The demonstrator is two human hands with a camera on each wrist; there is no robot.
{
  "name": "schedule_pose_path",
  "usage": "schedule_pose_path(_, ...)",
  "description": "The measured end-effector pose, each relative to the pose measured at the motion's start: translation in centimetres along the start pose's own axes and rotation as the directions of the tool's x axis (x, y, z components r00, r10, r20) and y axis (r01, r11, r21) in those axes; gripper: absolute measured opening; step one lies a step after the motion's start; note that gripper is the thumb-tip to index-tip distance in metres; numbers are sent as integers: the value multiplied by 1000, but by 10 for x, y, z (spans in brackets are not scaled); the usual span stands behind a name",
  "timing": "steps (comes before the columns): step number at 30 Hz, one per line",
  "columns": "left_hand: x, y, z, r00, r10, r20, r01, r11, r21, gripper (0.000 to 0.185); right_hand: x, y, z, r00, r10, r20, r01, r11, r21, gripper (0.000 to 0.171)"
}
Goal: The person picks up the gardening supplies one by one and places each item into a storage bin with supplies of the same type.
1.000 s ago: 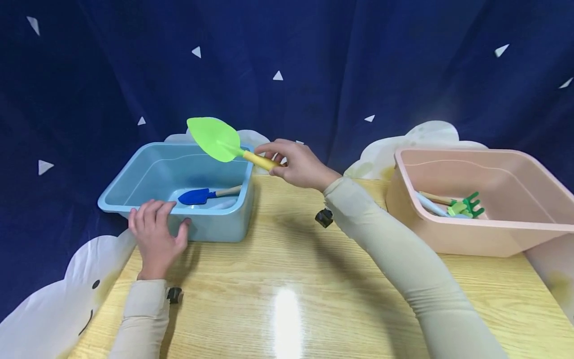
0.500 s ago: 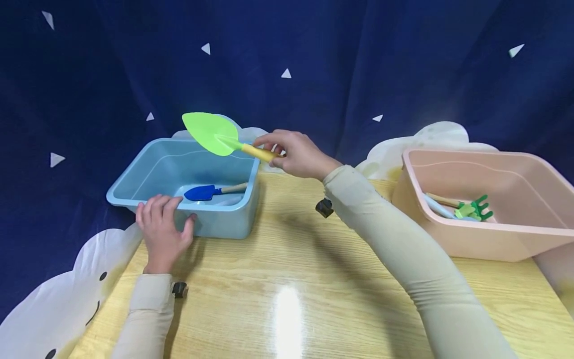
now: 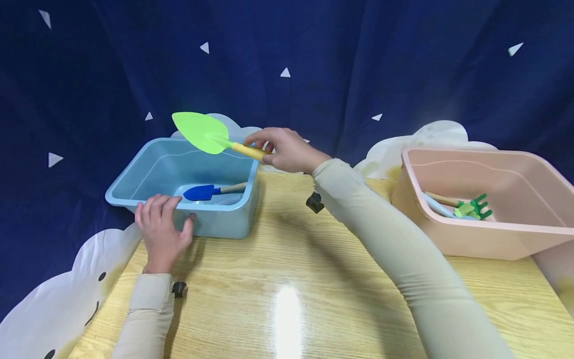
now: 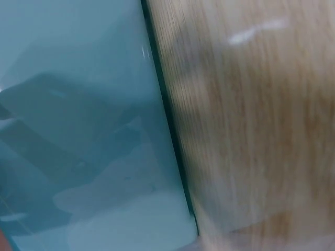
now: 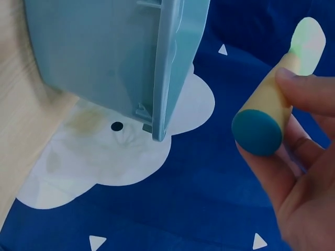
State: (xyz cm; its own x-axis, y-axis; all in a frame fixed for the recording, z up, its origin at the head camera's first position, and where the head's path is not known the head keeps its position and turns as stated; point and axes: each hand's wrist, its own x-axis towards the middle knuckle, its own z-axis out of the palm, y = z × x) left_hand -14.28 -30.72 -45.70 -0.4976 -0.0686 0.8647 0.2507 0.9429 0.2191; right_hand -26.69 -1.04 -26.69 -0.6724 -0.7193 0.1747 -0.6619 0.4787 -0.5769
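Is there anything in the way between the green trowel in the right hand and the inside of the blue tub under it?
Nothing visible blocks it. The right hand holds the green trowel over the open blue tub, with no lid on. A blue trowel lies on the tub floor near the front, and the left hand rests on the front rim.

Bins: 2, blue bin (image 3: pixel 134 182), pink bin (image 3: pixel 493 234)
Trowels: 2, green trowel (image 3: pixel 202 132), blue trowel (image 3: pixel 202 192)
Rakes: 1, green rake (image 3: pixel 477 205)
Hands: 2, left hand (image 3: pixel 161 229), right hand (image 3: pixel 287 149)
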Motion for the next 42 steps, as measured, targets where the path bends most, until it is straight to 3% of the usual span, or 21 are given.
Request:
schedule_pose_path(5,-1,0,-3,1000,0,0,0,1000,11,45,10,-4,4,999,-4,35,3,1000,21,45)
schedule_pose_path(15,-3,3,-7,1000,-12,7,12,1000,29,44,24,-11,8,992,-6,124,-13,988,157,45)
schedule_pose_path(24,-3,6,-4,1000,-4,1,4,1000,24,43,27,-15,18,990,-77,120,45,968,248,45)
schedule_pose_path(42,3,13,-2,1000,20,-14,-19,1000,22,44,46,-24,40,989,-130,77,113,975,192,44)
